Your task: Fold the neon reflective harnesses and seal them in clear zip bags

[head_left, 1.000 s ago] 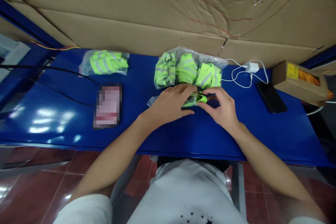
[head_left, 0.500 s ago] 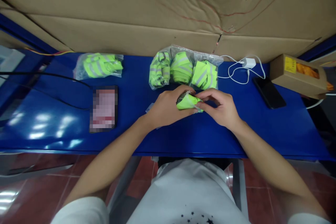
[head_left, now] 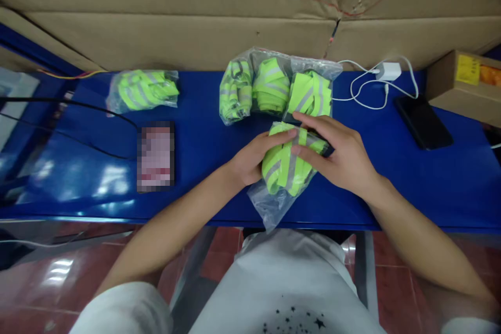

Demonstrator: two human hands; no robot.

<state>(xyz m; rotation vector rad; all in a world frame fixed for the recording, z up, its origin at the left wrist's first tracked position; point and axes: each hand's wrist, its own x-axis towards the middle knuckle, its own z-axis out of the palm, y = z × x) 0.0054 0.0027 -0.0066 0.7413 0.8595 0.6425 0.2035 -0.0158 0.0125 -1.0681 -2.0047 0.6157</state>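
Observation:
A clear plastic bag with a folded neon-yellow reflective strap bundle is between my two hands, its loose end hanging toward the table's front edge. My left hand grips the bundle's left side, thumb on top. From the right, my right hand holds it with thumb and fingers over the upper face. Just behind stand three more bagged bundles: a left one, a middle one and a right one, which my right fingertips partly overlap.
Another bagged bundle lies at the back left. In front of it is a blurred-out phone-like device near black cables. To the right are a white charger with its cord, a black phone and a cardboard box. A cardboard wall stands behind.
The bagged bundle in my hands has turned so its broad striped face shows and the bag's loose end hangs toward me. Both hands have shifted around it. The view has shifted slightly.

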